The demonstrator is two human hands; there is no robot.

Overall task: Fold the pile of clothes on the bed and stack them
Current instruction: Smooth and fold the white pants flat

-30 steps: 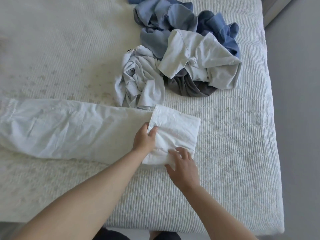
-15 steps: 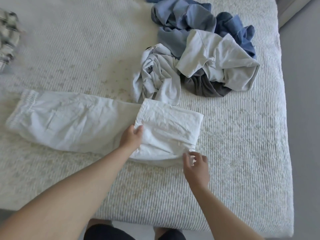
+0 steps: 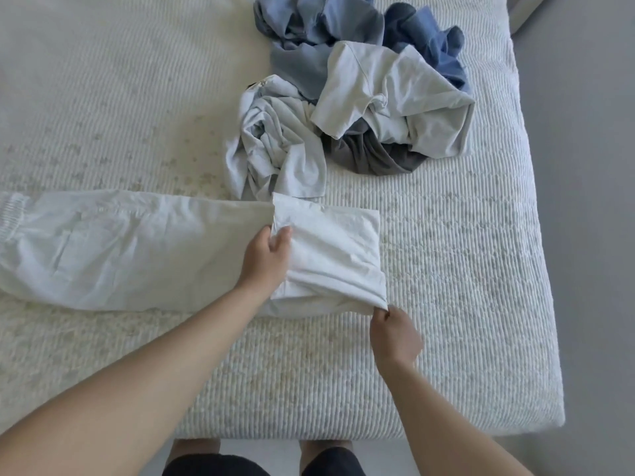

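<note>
White trousers (image 3: 113,249) lie flat across the bed, waistband at the far left, with their leg end folded back over itself on the right. My left hand (image 3: 266,259) grips the left edge of that folded flap. My right hand (image 3: 395,333) pinches the flap's near right corner. Beyond the trousers sits a crumpled pile of clothes (image 3: 360,97): pale white and grey pieces in front, a dark grey one under them, blue ones at the back.
The bed (image 3: 464,321) has a ribbed white cover. Its near edge runs just in front of my legs and its right edge drops to a grey floor (image 3: 591,235). The far left of the cover is bare.
My right hand slid from the flap's top down to its near right corner and now pinches it. My left hand stays on the flap's left edge. The view shifted.
</note>
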